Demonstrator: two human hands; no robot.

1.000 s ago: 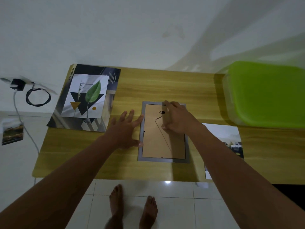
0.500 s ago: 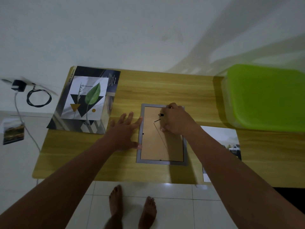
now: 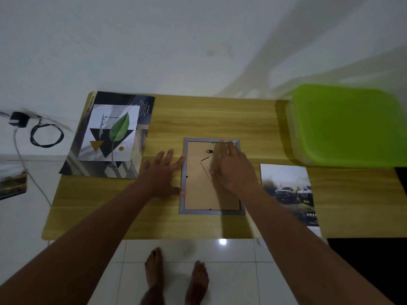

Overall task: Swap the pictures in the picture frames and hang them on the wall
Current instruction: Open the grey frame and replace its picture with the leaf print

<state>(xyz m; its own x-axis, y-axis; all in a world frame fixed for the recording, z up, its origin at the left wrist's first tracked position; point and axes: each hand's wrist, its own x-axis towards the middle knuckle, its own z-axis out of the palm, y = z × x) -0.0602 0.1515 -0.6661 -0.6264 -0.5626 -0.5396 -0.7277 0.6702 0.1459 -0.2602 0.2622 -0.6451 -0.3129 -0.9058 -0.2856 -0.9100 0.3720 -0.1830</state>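
Observation:
A grey picture frame (image 3: 193, 211) lies face down mid-table, its brown backing board up. My left hand (image 3: 163, 175) lies flat on the wooden table (image 3: 220, 115) with spread fingers, its fingertips touching the frame's left edge. My right hand (image 3: 231, 166) rests on the upper right of the backing, fingers stretched toward the top edge and blurred. A leaf picture (image 3: 112, 133) lies on a dark sheet at the table's back left. A photo of trucks (image 3: 288, 190) lies to the right of the frame.
A green plastic lidded box (image 3: 348, 124) stands at the back right. A black charger with a coiled cable (image 3: 44, 135) hangs on the wall at the left. Another small picture (image 3: 12, 181) sits at the far left. My bare feet stand on white tiles below the table's front edge.
My right hand's fingers have uncurled and stretched out toward the frame's top edge. The left hand has stayed at the frame's left side.

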